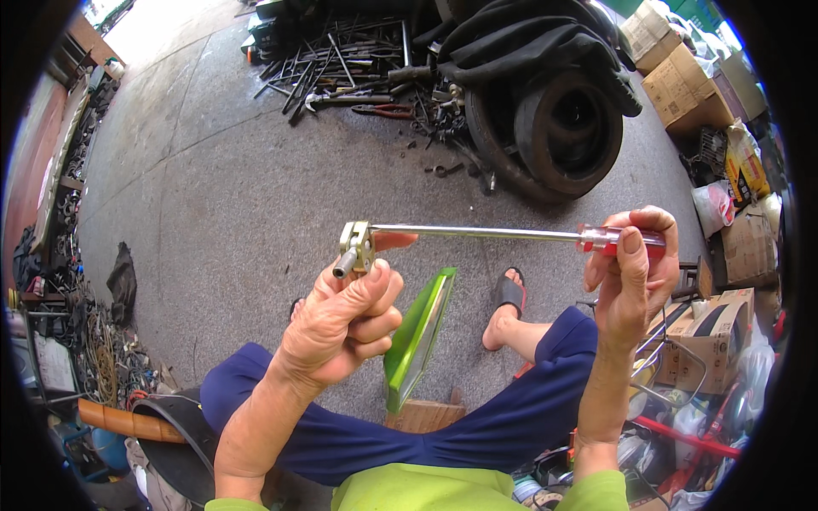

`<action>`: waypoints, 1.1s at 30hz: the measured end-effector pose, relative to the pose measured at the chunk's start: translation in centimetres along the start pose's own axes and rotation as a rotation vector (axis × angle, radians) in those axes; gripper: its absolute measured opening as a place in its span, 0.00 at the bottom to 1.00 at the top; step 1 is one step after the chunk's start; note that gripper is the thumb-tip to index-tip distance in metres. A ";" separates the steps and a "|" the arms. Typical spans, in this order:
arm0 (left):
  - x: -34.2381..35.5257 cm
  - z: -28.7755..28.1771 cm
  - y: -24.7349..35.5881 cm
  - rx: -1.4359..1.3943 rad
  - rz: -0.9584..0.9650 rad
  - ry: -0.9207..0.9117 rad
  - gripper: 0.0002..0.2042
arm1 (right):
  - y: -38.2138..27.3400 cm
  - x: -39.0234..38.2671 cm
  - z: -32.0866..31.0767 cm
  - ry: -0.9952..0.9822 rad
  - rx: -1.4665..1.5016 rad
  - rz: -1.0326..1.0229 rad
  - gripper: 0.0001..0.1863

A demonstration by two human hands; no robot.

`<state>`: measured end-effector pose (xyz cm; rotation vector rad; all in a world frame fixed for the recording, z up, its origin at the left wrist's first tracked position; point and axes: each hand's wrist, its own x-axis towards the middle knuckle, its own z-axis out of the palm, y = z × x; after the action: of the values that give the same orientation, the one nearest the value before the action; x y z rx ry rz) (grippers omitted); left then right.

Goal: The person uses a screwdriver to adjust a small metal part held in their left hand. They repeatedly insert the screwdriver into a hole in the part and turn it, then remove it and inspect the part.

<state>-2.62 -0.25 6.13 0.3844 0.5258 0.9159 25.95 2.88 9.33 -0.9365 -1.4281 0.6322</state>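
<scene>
My left hand (341,328) grips a small metal fitting (360,244) with a short dark sleeve sticking out of it; one finger extends behind the screwdriver's shaft. My right hand (635,272) holds a screwdriver by its clear red handle (601,240), level, its long steel shaft (477,232) reaching left to the fitting, where the tip is hidden. Below, between my legs, a long green piece (413,341) stands tilted by a wooden block (430,416).
Piled tools (341,85), old tyres (567,136) and dark rubber folds (528,47) lie ahead. Cardboard boxes (682,85) and bags line the right. Clutter, a dark cloth (122,281) and a black bucket (179,439) are on the left.
</scene>
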 end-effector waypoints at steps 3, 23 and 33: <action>-0.3 0.8 0.0 0.071 -0.005 0.062 0.18 | -1.3 -0.5 0.2 0.057 -0.005 0.097 0.09; -0.4 3.6 -0.8 0.127 0.047 0.414 0.16 | -1.4 0.3 -0.2 -0.056 0.219 0.331 0.23; -0.3 4.7 -1.3 0.091 0.077 0.441 0.18 | 0.0 0.0 0.2 -0.067 0.309 0.318 0.24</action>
<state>0.74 -1.63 9.31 0.2850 0.9638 1.0592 25.71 2.97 9.29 -0.9068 -1.2036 1.0970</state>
